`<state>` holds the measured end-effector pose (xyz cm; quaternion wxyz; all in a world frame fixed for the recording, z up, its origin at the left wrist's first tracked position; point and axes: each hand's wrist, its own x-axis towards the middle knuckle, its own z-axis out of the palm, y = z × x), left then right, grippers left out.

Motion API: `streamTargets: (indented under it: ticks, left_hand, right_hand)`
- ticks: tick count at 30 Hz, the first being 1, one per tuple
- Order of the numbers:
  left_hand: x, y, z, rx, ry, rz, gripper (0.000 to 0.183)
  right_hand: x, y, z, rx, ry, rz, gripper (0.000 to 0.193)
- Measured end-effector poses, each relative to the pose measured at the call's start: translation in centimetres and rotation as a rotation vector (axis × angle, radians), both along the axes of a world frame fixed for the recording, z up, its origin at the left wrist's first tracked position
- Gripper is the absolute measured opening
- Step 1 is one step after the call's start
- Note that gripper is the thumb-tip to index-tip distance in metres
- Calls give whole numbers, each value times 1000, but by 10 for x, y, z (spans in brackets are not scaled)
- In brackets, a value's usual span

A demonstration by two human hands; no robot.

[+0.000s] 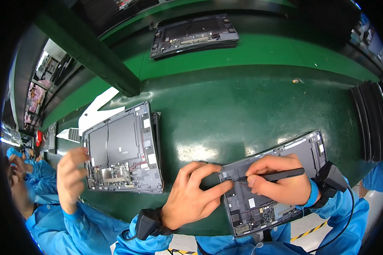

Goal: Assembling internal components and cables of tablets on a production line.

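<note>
Bare right hand (285, 176), cuffed in bright blue, grips a slim black pen-shaped tool (290, 174) between thumb and fingers. Tool end: directed left, at the thumb tip; its exact contact point is hidden by the fingers.

Bare left hand (193, 195), left of the right hand, has its fingers spread; thumb and index finger stand apart at the workpiece edge. No held part is visible there.

Workpiece: a dark-grey rectangular open device chassis (238, 200), beneath the right hand and tilted slightly on the dark-green glossy counter (242, 114).

Status: the interior is uncovered — an exposed circuit board (266, 216) lies below the right hand, within the chassis. Work at the upper-left area appears to be in progress; closing the unit is judged not yet done. Completed fastenings cannot be confirmed.

Left of the left hand, a stack of similar grey open chassis (123, 131) also lies uncovered — apparently unfinished — with a co-worker's bare hand (72, 174) at its left edge.
</note>
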<state>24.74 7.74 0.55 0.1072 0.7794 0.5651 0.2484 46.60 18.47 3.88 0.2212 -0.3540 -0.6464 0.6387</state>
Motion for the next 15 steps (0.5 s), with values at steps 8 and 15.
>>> streamTargets:
  ticks: [8, 15]
  left_hand:
    - [-5, 0, 2, -8, -91, -5, 42]
    - [-6, 1, 1, -10, -133, 7, 44]
  right_hand:
    - [-3, 27, 1, 32, -30, 236, 18]
    - [-15, 26, 0, -60, -122, 187, 8]
